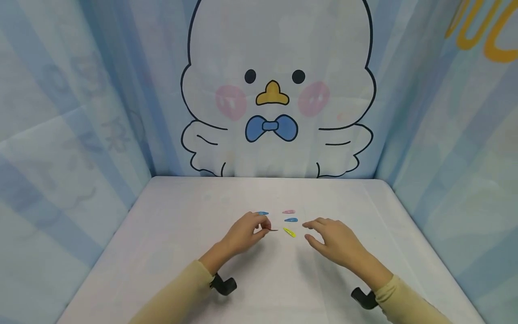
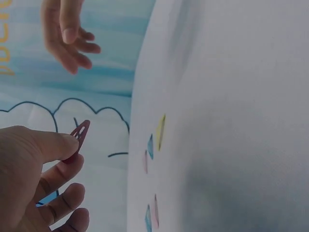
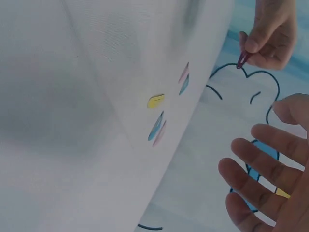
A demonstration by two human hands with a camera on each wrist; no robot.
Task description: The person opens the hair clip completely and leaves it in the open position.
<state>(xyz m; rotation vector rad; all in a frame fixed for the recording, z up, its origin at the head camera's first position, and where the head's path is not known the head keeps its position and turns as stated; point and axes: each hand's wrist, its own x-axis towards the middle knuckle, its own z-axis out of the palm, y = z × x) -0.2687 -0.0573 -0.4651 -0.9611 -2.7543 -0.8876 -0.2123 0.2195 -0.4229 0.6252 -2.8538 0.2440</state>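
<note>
The dark red clip (image 2: 84, 133) looks smooth — the backdrop (image 1: 279, 40), matt, lightly creased cloth.

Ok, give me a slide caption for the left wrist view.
The left hand pinches a dark red hair clip; yellow, blue and pink clips lie on the white table.

On the table (image 1: 283, 283), three hair clips (image 1: 291, 220) lie between your left hand (image 1: 244, 231) and right hand (image 1: 337, 238); the curtain (image 1: 275, 45) hangs behind.
</note>
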